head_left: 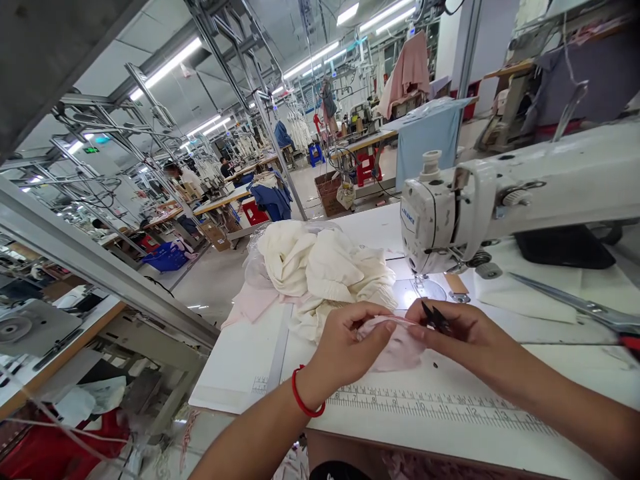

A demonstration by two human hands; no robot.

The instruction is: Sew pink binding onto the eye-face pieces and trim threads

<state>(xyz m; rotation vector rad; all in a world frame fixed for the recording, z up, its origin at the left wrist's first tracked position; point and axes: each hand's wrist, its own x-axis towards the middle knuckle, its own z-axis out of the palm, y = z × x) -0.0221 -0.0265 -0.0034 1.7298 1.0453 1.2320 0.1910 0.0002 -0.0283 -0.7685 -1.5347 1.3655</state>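
My left hand (350, 340), with a red cord bracelet (301, 393) on its wrist, pinches the edge of a piece of pale pink fabric (395, 350). My right hand (460, 330) holds small black thread snips (435, 318) just above that fabric, and its fingers also touch the fabric's edge. Both hands are over a white sewing table (240, 360) with a measuring scale (430, 407) along its front. Beyond them lies a heap of cream fabric (320, 273) on clear plastic. A white Juki sewing machine head (435, 213) stands to the right of the heap.
Long steel shears (575, 303) lie at the table's right. A metal rail (100, 267) runs along the left side. Beyond the table are rows of sewing stations, a blue basket (167, 257) and several co-workers.
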